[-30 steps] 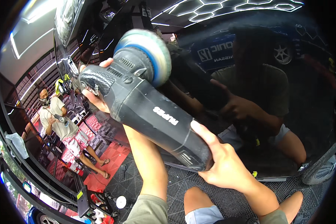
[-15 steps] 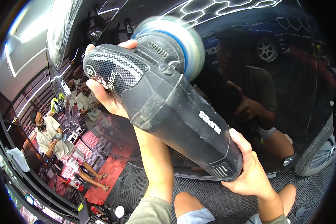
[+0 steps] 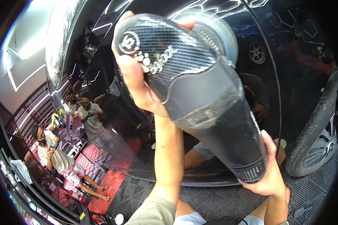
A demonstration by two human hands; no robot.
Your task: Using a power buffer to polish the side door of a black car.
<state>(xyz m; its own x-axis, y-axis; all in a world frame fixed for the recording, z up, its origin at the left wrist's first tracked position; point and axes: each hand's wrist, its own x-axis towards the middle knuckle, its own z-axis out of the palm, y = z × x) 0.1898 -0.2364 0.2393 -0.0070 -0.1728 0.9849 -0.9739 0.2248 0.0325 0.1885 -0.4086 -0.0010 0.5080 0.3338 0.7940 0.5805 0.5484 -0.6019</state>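
Note:
A large black polisher with a carbon-patterned head cover fills the middle of the view. My left hand is wrapped round its head, thumb on the near side and fingertips over the far edge. Lower right, my right hand grips the tail end of the body. Beyond the head shows the round pale pad, blurred and partly hidden by the tool. It faces the glossy black car panel; the polisher hides whether the pad touches the paint.
A car wheel stands at the right. At the left another person stands on red and grey tiles, holding a small device. Dark grid floor tiles lie below the car's sill. Lights and people reflect in the paint.
Both hands have carried the polisher to the right and nearer to my view, its pad shifting right and slightly up along the panel. The other person has raised the device a little.

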